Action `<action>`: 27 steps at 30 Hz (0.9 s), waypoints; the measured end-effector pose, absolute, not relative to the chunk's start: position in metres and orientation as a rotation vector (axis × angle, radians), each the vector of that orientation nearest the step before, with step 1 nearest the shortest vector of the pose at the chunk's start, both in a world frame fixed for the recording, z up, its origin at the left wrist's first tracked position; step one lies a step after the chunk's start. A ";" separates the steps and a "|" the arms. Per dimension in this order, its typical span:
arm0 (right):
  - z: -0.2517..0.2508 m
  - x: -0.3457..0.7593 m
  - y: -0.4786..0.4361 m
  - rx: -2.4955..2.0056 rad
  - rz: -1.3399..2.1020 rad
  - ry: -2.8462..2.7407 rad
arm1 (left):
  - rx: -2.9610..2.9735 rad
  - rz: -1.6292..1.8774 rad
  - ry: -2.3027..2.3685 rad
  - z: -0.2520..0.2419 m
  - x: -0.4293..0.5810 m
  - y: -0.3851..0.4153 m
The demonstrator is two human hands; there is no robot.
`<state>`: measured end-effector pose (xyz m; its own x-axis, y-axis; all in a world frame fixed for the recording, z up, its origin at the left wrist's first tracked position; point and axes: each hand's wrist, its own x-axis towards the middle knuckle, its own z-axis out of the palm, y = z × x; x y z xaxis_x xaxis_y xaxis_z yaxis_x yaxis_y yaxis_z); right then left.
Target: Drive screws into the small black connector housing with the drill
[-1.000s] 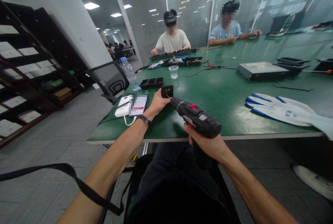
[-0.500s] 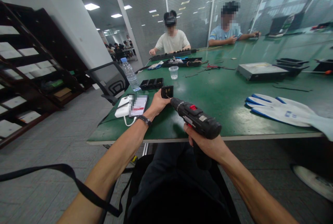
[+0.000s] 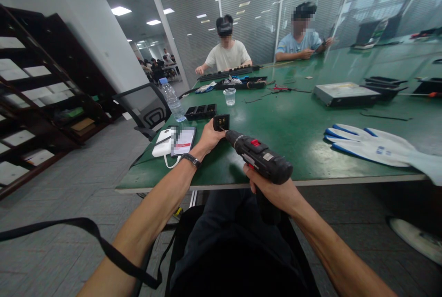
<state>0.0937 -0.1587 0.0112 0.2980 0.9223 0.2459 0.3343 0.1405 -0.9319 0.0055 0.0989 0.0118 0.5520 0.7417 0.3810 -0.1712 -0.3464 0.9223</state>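
My right hand [image 3: 271, 191] is wrapped round the grip of a black cordless drill [image 3: 260, 154] with red switches. Its chuck points away and to the left, and the bit's end reaches a small black plastic box [image 3: 221, 122]. My left hand [image 3: 210, 136] grips that box from its left side, near the bit. Gold-coloured metal shows inside the box; whether the bit sits in a screw is too small to tell. Just behind, on the green table [image 3: 286, 122], lies a longer black frame with several openings [image 3: 200, 111].
A white power bank [image 3: 162, 142] is cabled beside a phone [image 3: 183, 140]. Near them stand a water bottle [image 3: 172, 99] and a clear plastic cup [image 3: 229, 97]. To the right are a metal-topped box [image 3: 347, 92] and a white-blue glove [image 3: 373, 146]. Two people sit across the table.
My hands, the drill and the small box keep nearly the same place. Across the table, the person in light blue has drawn a raised hand inward. The view has shifted slightly.
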 end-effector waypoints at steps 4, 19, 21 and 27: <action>0.012 0.093 -0.159 -1.406 0.656 -1.223 | 1.669 1.019 0.485 0.012 0.006 0.099; 0.014 0.093 -0.159 -1.447 0.675 -1.223 | 1.663 1.021 0.463 0.011 0.006 0.100; 0.015 0.092 -0.159 -1.433 0.684 -1.207 | 1.685 1.022 0.479 0.012 0.006 0.098; 0.015 0.092 -0.159 -1.404 0.696 -1.186 | 1.679 1.022 0.474 0.012 0.005 0.099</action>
<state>0.0917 -0.1594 0.0155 0.3223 0.9237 0.2073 0.2697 0.1203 -0.9554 0.0053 0.0985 0.0118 0.5541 0.7346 0.3917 -0.1751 -0.3572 0.9175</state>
